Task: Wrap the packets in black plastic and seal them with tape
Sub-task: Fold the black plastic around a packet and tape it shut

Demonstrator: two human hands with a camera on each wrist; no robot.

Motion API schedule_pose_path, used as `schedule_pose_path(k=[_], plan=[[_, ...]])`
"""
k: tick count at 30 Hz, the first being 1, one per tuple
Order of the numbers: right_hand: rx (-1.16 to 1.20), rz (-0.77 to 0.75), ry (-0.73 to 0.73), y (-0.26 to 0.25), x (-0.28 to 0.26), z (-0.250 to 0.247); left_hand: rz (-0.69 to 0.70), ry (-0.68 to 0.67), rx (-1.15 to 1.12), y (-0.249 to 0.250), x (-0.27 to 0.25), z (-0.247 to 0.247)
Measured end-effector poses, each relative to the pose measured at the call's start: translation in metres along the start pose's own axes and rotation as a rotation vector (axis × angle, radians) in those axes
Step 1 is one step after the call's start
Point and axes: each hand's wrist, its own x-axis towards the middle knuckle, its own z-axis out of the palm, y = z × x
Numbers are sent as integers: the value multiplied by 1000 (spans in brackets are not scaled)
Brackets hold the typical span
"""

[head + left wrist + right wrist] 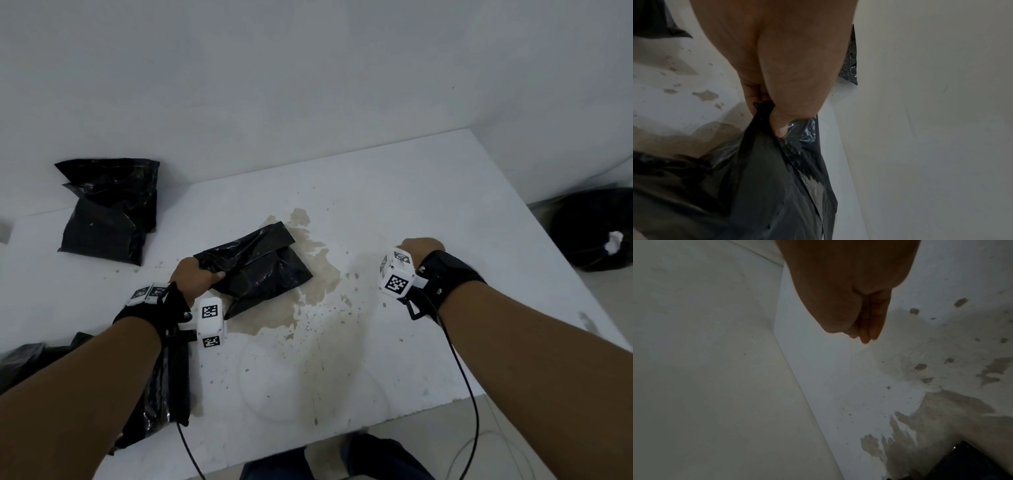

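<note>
- The left hand (191,277) pinches a corner of the black plastic bundle (260,267), mid-frame on the stained table (411,205).
- The right hand (419,248), at right, holds nothing, fingers loosely straight.
- The fold could spring open; no tape is visible.

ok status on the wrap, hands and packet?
Left hand grips the centre packet's black plastic at its edge. Right hand holds nothing, over the table. No tape visible. Nothing in the way.

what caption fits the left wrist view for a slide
Left hand pinches a corner of the black plastic wrap over the stained white table.
</note>
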Motion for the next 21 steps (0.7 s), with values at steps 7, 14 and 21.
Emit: schedule_pose_path(k=[7, 14, 21], plan=[[154, -100, 213, -24, -18, -11, -4, 9, 3, -3, 3, 0], [509, -221, 466, -65, -33, -38, -28, -6, -35, -1, 6, 1], [211, -562, 380, -116, -67, -45, -103, -33, -184, 5, 11, 5]])
